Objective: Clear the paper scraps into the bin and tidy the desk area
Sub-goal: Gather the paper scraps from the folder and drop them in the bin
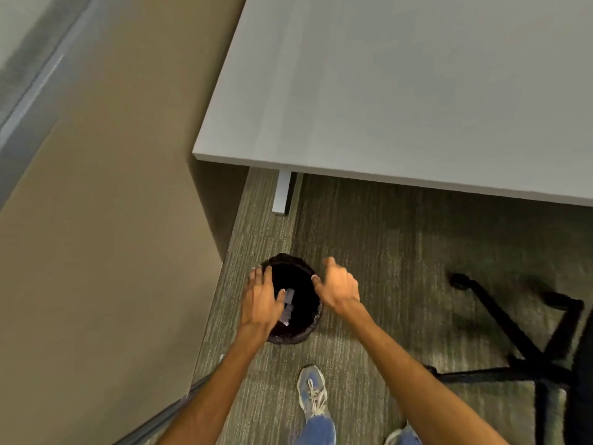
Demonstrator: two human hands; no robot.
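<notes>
Hold left hand and right hand, fingers loose and empty, squarely over the bin so paper scraps fall inside.

The one camera is riding on the person's head, tipping steeply down and slightly askew. It is taking in the worktop corner across the upper right, the bin close at lower centre, and the carpeted floor and a shoe along the bottom edge.
</notes>
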